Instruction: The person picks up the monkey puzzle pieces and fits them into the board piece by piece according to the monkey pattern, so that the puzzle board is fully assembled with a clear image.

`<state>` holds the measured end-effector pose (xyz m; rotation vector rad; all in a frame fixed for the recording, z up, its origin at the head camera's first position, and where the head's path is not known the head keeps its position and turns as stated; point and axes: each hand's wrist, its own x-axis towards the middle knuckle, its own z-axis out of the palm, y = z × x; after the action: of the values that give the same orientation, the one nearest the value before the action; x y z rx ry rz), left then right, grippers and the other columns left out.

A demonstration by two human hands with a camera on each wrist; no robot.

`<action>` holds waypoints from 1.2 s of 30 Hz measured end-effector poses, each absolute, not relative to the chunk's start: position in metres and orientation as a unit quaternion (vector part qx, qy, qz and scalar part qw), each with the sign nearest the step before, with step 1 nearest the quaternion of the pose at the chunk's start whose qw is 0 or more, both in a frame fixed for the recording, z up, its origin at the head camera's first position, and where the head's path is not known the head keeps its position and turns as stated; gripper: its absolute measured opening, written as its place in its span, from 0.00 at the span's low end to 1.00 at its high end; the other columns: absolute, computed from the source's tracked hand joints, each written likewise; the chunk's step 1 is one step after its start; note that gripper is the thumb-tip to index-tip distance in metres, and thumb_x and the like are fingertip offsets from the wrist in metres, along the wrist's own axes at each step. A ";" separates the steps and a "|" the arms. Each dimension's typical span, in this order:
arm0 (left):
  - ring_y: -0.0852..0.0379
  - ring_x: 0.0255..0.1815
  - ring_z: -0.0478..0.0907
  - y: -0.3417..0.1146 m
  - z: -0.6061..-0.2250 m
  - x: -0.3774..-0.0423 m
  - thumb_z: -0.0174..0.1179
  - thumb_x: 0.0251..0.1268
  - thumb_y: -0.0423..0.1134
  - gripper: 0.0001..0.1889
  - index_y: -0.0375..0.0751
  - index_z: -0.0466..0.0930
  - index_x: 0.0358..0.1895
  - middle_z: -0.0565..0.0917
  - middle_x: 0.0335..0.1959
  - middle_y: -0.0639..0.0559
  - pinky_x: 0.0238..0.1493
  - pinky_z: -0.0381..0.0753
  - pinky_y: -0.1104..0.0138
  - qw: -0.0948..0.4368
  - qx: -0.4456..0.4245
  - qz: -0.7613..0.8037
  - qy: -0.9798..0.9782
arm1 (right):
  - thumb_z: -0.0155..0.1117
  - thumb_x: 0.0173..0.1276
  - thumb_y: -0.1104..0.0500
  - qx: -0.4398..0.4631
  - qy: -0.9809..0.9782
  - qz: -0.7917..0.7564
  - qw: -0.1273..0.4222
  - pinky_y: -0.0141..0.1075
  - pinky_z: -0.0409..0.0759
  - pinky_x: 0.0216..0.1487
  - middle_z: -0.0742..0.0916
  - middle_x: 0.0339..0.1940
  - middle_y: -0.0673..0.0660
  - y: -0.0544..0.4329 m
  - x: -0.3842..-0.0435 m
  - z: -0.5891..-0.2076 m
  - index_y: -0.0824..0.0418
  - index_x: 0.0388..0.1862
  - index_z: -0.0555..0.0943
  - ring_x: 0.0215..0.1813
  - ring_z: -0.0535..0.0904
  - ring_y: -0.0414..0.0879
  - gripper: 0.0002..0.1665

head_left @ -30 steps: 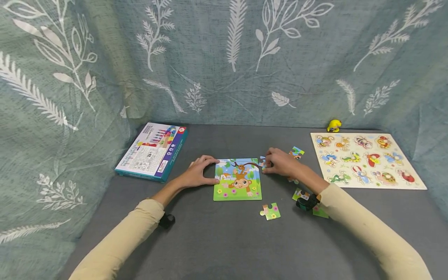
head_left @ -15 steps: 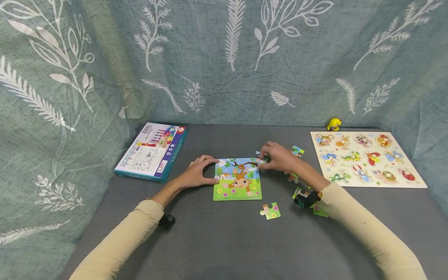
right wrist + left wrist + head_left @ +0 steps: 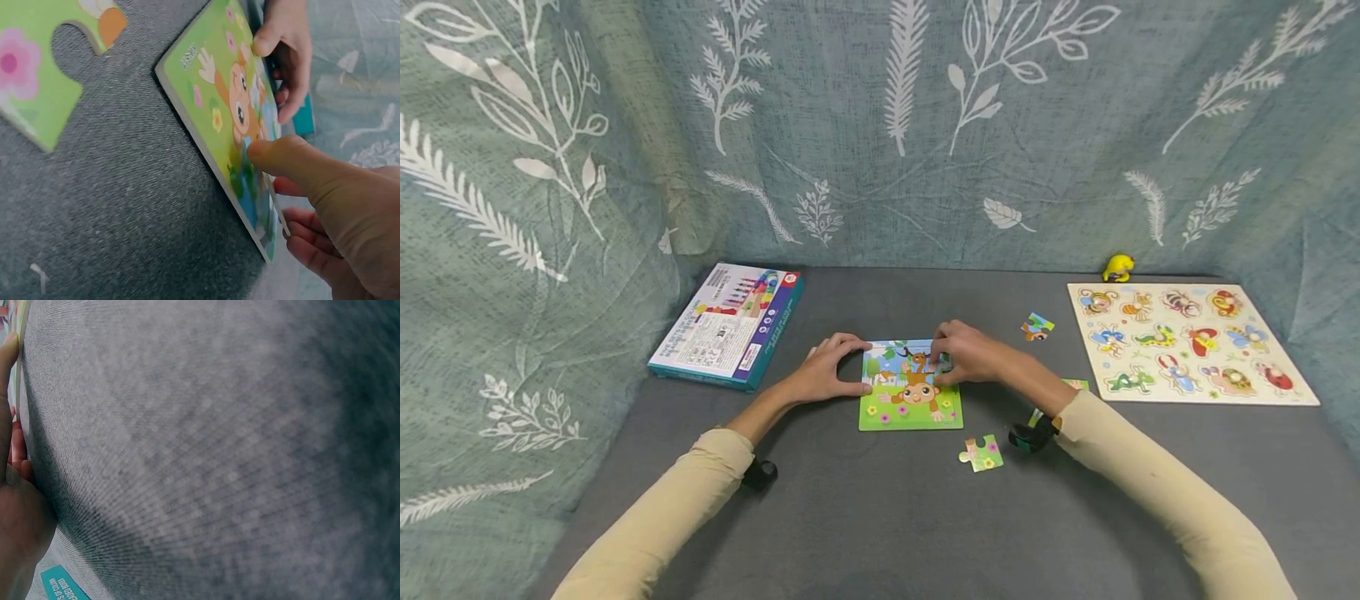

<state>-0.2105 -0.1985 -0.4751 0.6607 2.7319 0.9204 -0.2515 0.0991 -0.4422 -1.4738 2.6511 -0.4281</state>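
Observation:
A square monkey puzzle board [image 3: 898, 423] lies flat on the grey table. Its left side is held by my left hand [image 3: 823, 372], thumb and index finger spread along the edge. Over the upper right part of the board, my right hand [image 3: 973, 352] pinches a puzzle piece [image 3: 279, 210] between thumb and fingers. In the right wrist view this piece stands tilted above the board, partly covered by the thumb [image 3: 275, 155]. A loose green puzzle piece [image 3: 982, 455] with a pink flower lies just right of the board's near corner. The left wrist view mostly shows tabletop.
Another loose piece [image 3: 1037, 327] lies behind my right forearm; a green piece [image 3: 1078, 384] is partly hidden by it. At the right is a board of insect pictures [image 3: 1180, 396], with a yellow toy [image 3: 1118, 267] behind it. A flat box [image 3: 722, 325] lies at the left.
My right hand has moved left with the puzzle piece, from the board's right edge to over its upper right part. The left hand stays on the board's left side.

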 end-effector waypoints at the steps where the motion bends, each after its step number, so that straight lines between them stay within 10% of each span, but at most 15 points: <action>1: 0.43 0.66 0.63 -0.198 -0.475 -0.210 0.70 0.56 0.50 0.37 0.46 0.68 0.70 0.66 0.67 0.41 0.54 0.60 0.53 0.091 0.225 0.309 0.920 | 0.73 0.58 0.52 -0.484 0.863 -0.139 0.040 0.42 0.73 0.43 0.81 0.44 0.60 0.099 -0.252 -0.443 0.57 0.35 0.85 0.42 0.72 0.50 0.11; 36: 0.41 0.67 0.62 -0.199 -0.476 -0.212 0.69 0.56 0.49 0.36 0.45 0.68 0.69 0.65 0.67 0.40 0.54 0.58 0.50 0.095 0.231 0.326 0.912 | 0.72 0.59 0.54 -0.470 0.868 -0.103 0.126 0.41 0.71 0.44 0.81 0.47 0.61 0.087 -0.261 -0.436 0.56 0.35 0.88 0.45 0.73 0.51 0.08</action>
<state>-0.2125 -0.1992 -0.4757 0.6837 2.7034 0.9653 -0.2607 0.0867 -0.4355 -1.3676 2.5277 -0.2995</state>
